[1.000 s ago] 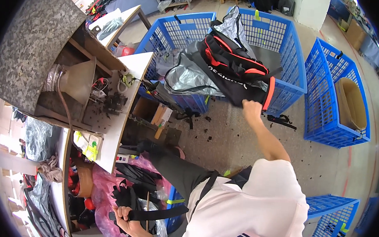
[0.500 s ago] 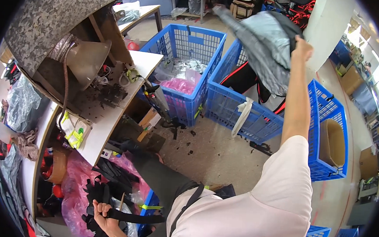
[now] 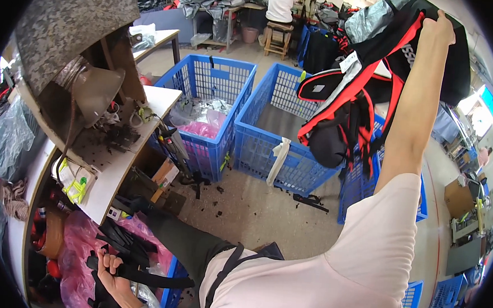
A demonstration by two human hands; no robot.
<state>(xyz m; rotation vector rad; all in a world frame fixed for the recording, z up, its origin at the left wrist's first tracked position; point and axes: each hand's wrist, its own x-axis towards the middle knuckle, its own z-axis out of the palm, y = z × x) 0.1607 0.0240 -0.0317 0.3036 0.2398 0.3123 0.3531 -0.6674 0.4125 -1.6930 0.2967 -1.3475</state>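
My right hand [image 3: 439, 29], raised at the upper right with its arm stretched out, is closed on the edge of a black backpack [image 3: 369, 88] with red trim. It looks unfinished: silver-grey lining shows, and straps and a black panel dangle over the right side of a blue crate [image 3: 252, 154]. A bare grey bottom is visible inside that crate. Down at the lower left, my left hand [image 3: 112, 267] grips a black strap [image 3: 154, 278] that runs across toward my waist. Pink plastic wrapping [image 3: 76, 256] and more black strips lie beside it.
Another blue crate [image 3: 209, 157] holds plastic bags, and a third stands under the backpack's right side. A white workbench [image 3: 162, 101] with a metal funnel-like hood [image 3: 101, 91] borders the left. Black scraps [image 3: 311, 202] litter the floor. A person [image 3: 279, 4] works at the back.
The backpack has come up out of the middle crate, raised by my right hand to the upper right. My left hand keeps its hold on the strap. My view has shifted.
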